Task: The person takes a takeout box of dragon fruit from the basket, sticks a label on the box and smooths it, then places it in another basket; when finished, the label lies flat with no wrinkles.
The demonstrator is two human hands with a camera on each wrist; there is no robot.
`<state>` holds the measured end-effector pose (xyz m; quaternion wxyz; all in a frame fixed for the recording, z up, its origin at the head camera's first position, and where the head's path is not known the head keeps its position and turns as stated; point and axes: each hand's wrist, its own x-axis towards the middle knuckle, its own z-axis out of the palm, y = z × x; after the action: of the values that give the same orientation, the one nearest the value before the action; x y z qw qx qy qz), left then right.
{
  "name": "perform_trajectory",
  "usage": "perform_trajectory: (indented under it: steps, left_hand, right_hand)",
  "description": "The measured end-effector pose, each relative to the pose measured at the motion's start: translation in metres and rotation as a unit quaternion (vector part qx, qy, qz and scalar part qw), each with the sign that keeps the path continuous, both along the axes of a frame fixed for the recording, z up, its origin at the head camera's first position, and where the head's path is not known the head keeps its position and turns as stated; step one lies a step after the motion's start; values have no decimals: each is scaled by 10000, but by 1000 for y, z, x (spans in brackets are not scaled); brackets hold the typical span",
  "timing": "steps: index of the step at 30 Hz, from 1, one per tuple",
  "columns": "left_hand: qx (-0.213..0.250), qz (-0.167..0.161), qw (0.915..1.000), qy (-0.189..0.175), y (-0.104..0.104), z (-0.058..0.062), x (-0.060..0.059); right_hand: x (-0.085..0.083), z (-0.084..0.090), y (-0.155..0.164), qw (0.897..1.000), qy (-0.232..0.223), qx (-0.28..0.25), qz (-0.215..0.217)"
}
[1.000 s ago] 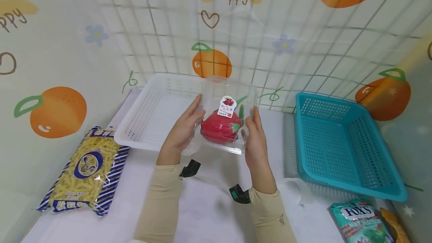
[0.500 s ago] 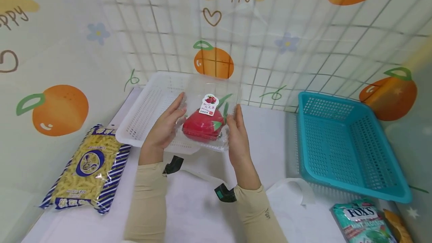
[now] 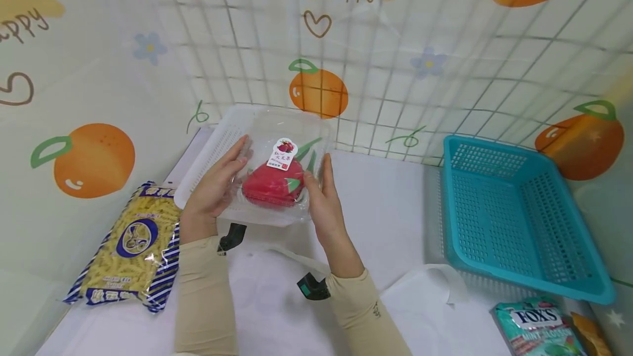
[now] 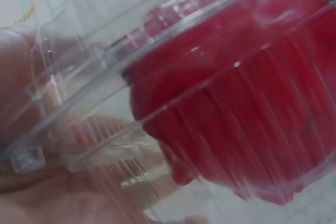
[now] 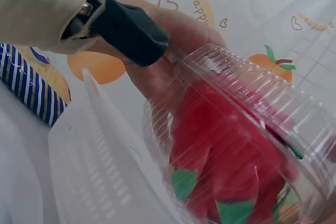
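Note:
A clear plastic clamshell box [image 3: 277, 163] holds a red dragon fruit [image 3: 269, 184] with green tips and a small label on the lid. My left hand [image 3: 220, 177] grips the box's left side and my right hand [image 3: 320, 194] grips its right side. The box hangs low over the white perforated basket [image 3: 217, 139] at the back left and hides most of it. The left wrist view is filled by the red fruit [image 4: 236, 114] behind ribbed clear plastic. In the right wrist view the box [image 5: 236, 135] sits above the white basket [image 5: 100, 166].
A blue perforated basket [image 3: 514, 218] stands at the right. A striped bag of pasta [image 3: 131, 243] lies at the left on the white table. A green FOX'S candy bag [image 3: 536, 326] lies at the front right, with a white strip [image 3: 435, 279] beside it. Patterned walls close the back.
Both hands have carried the box to the left and slightly down, from the white basket's right edge to over its middle.

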<state>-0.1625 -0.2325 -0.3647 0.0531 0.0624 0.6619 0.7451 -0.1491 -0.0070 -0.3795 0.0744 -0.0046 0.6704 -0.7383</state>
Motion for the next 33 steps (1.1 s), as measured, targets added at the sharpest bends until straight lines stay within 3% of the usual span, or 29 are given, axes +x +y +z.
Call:
perform_trajectory:
  steps: [9, 33]
  left_hand:
    - [-32, 79, 9998, -187, -17, 2, 1]
    - [587, 169, 9975, -363, -41, -4, -3]
  right_hand:
    - [-2, 1, -12, 9996, 20, 231, 184]
    - [-19, -3, -36, 9964, -42, 727, 423]
